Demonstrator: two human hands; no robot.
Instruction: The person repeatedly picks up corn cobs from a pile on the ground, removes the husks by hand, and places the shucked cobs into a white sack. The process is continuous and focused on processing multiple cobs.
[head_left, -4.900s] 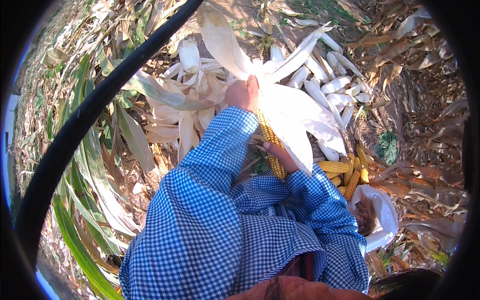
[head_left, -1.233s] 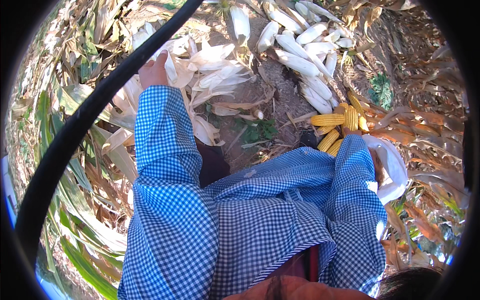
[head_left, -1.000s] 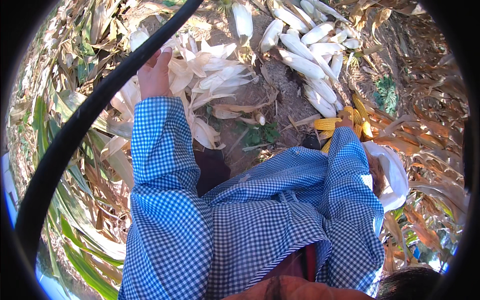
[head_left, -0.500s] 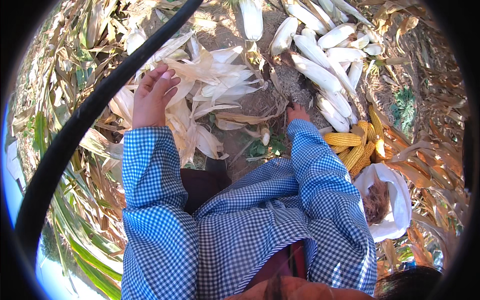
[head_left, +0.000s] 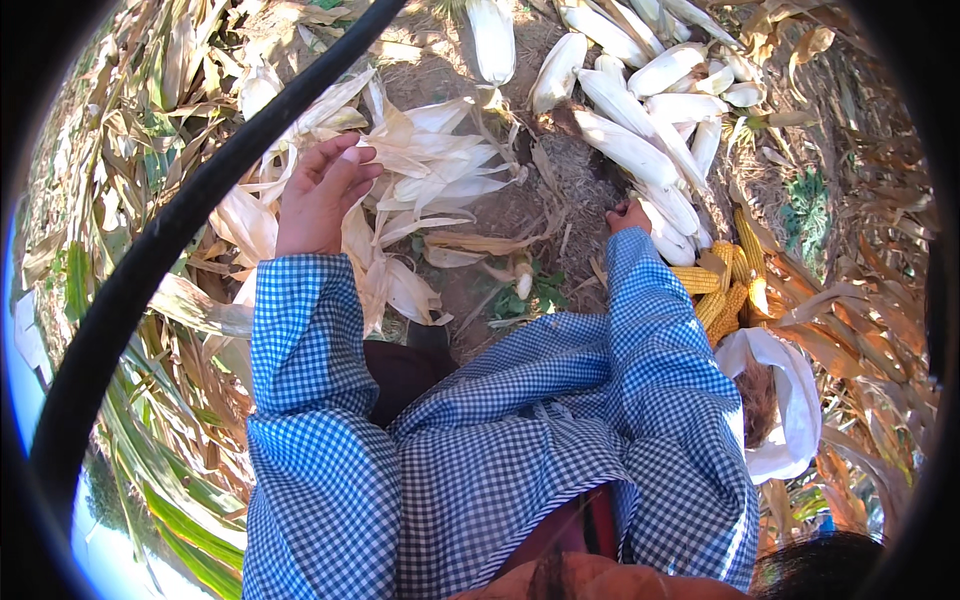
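My left hand (head_left: 325,195) is raised over a heap of stripped pale husks (head_left: 440,160). Its fingers are loosely bent and apart, with nothing held. Low at the left edge of a pile of corn ears in white husks (head_left: 630,150) is my right hand (head_left: 629,215). Its fingers look curled in beside the lowest ears; whatever they may grip is hidden. Just right of that forearm lie several bare yellow corn cobs (head_left: 738,270).
A white sack (head_left: 797,410) with brown corn silk (head_left: 757,400) in its mouth stands by my right arm. One husked ear (head_left: 492,40) lies apart at the top. Dry stalks (head_left: 150,250) line the left side; a black strap (head_left: 200,190) crosses the upper left.
My right hand has moved right, from the bare soil to the edge of the husked ears, and its fingers have curled. My left hand has shifted slightly right, still empty.
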